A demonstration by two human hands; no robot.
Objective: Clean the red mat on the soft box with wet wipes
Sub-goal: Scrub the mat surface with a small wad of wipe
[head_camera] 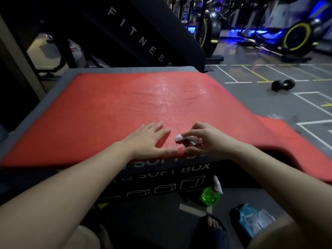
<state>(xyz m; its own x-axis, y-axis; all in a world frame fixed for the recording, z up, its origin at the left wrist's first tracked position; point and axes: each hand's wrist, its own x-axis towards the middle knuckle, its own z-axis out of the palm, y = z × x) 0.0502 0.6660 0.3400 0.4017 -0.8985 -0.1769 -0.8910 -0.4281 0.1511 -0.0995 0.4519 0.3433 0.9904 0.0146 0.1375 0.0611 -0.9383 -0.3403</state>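
A red mat covers the top of a dark soft box and hangs over its right side toward the floor. A wet sheen runs down the mat's middle. My left hand lies flat on the mat near its front edge, fingers spread. Just to its right, my right hand pinches a small crumpled white wet wipe held just at the mat's surface.
On the floor by the box stand a green spray bottle and a blue pack of wipes. A black dumbbell lies on the floor to the right. Exercise bikes stand at the back. My sandalled foot is below.
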